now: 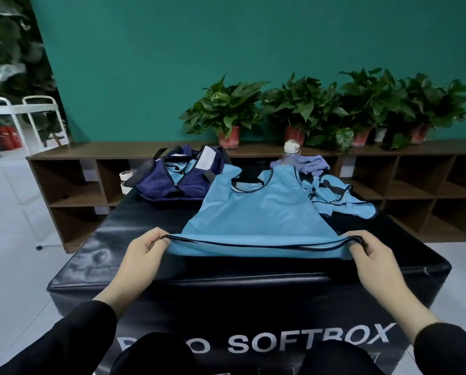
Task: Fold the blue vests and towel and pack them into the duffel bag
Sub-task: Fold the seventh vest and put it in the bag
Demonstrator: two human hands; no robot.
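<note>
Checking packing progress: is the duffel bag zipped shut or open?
Open: the duffel bag gapes at the top, light blue fabric showing inside.

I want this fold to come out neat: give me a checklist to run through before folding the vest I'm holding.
1. Left hand grip on the hem corner of the vest: ok.
2. Right hand grip on the other corner: ok.
3. Vest spread flat on the black soft box: ok, hem lifted a little.
4. Shoulder straps lying flat: cannot tell, far end partly hidden.
5. Duffel bag open for packing: ok, unzipped.
6. Second vest folded: not ok, still crumpled.
</note>
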